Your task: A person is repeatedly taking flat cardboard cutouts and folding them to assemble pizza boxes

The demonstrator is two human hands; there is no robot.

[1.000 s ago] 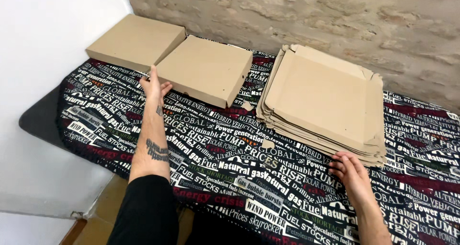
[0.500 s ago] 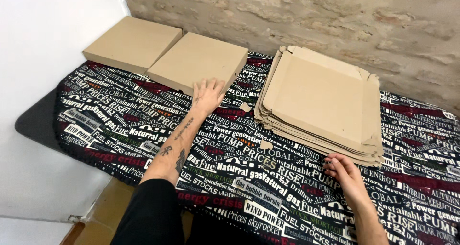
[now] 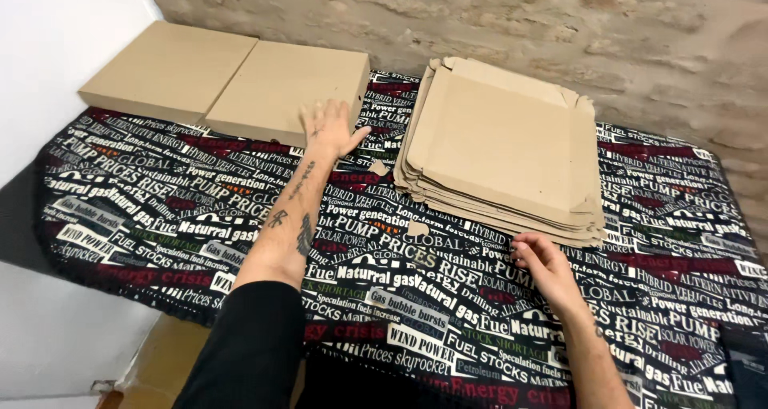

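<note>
A stack of flat, unfolded cardboard box blanks (image 3: 504, 149) lies at the back right of the table. My right hand (image 3: 542, 265) touches the stack's near edge with bent fingers, holding nothing that I can see. Two folded, closed cardboard boxes stand side by side at the back left: the nearer box (image 3: 288, 89) and the far left box (image 3: 168, 69). My left hand (image 3: 330, 127) is spread flat, fingers apart, at the front right corner of the nearer box, between it and the stack.
The table wears a black cloth printed with white, red and green words (image 3: 200, 217). A rough brick wall (image 3: 560, 25) runs behind. A white wall (image 3: 48, 33) is at the left. More cardboard (image 3: 160, 361) lies on the floor below the table's near edge.
My left hand has slid right along the front of the nearer closed box toward the stack of blanks. My right hand has stayed at the stack's near edge.
</note>
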